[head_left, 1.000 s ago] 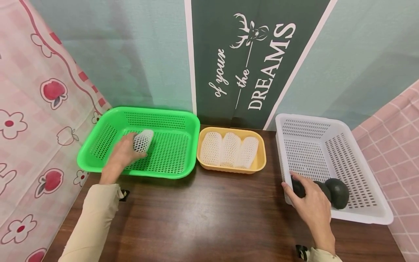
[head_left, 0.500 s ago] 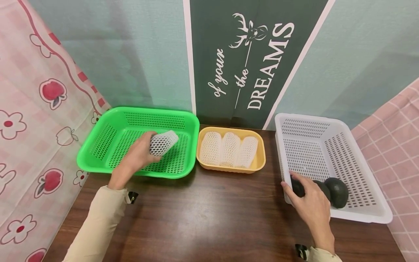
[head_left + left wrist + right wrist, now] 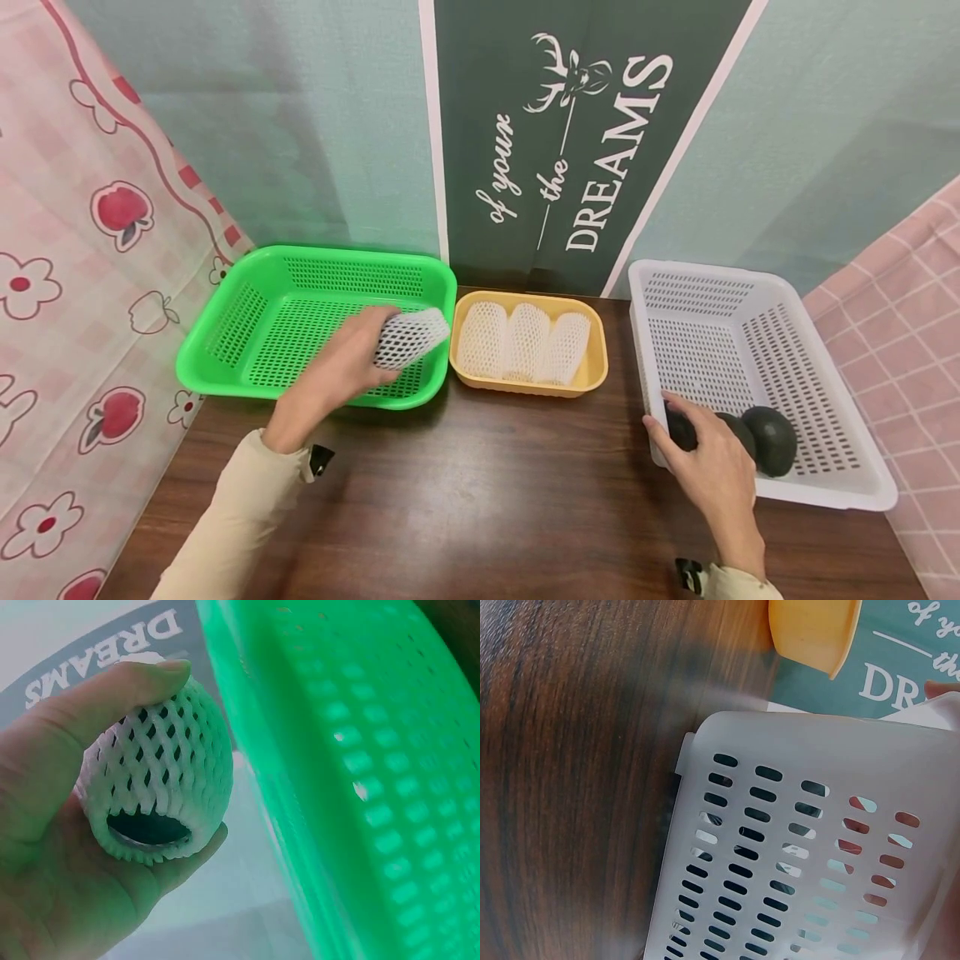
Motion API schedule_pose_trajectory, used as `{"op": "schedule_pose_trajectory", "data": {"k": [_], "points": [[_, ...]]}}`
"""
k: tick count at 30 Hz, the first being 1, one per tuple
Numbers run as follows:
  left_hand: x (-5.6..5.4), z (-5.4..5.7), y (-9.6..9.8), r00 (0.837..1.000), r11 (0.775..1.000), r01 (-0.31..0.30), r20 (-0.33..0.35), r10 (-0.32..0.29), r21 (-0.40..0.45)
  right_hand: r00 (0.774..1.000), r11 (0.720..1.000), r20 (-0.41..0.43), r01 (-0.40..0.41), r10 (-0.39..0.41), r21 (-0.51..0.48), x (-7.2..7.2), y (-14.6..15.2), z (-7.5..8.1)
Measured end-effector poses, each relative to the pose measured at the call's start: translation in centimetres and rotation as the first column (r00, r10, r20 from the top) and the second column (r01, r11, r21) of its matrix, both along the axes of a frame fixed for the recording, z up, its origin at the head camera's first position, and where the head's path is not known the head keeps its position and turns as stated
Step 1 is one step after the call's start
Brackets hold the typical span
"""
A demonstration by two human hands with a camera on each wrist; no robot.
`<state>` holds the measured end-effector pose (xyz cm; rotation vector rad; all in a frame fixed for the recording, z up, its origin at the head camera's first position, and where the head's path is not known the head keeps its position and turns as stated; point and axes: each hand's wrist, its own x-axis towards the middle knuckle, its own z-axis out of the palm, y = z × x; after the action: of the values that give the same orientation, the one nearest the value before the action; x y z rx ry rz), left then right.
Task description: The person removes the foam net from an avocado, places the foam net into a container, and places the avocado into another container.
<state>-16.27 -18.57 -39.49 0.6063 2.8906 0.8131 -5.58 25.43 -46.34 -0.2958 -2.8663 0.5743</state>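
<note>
In the head view my left hand grips a dark avocado in a white foam net sleeve, over the right end of the green basket. The left wrist view shows my thumb across the foam net, with the dark skin visible in its open end. My right hand reaches into the near left corner of the white basket, thumb and index finger around a dark avocado. Beside it lies another bare avocado, and one more is partly hidden behind the hand.
Between the baskets stands a yellow tray with three white foam-netted pieces side by side. All stand on a dark wooden table against a green printed cloth. Pink patterned cloths hang at left and right.
My left hand has carried the netted avocado rightward across the green basket, from its middle to its right end. The right hand has stayed in place at the white basket.
</note>
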Motion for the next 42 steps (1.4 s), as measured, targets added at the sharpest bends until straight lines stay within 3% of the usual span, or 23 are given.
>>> {"op": "schedule_pose_trajectory", "data": {"k": [7,15,21,27,33,42], "points": [[1.8,0.3,2.7,0.989,0.993,0.114,-0.09,-0.115,-0.017,0.999,1.0,-0.042,-0.013,0.013,0.002,0.0,0.1,-0.2],[4.0,-0.9,5.6,0.972,0.974,0.225,-0.063,-0.227,-0.037,0.999,1.0,-0.031,-0.018,0.018,0.009,0.0,0.2,-0.2],[5.3,-2.9,7.4,0.946,0.947,0.315,-0.061,-0.319,-0.064,0.999,1.0,-0.036,-0.015,0.015,0.005,0.0,0.2,-0.4],[6.5,-6.0,8.7,0.922,0.92,0.379,-0.042,-0.385,-0.102,0.999,1.0,-0.042,-0.021,0.021,-0.003,-0.1,0.1,-0.4],[7.6,-8.2,10.0,0.909,0.899,0.412,0.0,-0.417,-0.146,0.999,1.0,-0.046,-0.02,0.02,-0.001,0.0,0.2,-0.5],[8.5,-10.1,10.9,0.906,0.896,0.411,-0.033,-0.422,-0.169,0.999,1.0,-0.037,-0.016,0.015,-0.004,0.1,0.1,-0.3]]}}
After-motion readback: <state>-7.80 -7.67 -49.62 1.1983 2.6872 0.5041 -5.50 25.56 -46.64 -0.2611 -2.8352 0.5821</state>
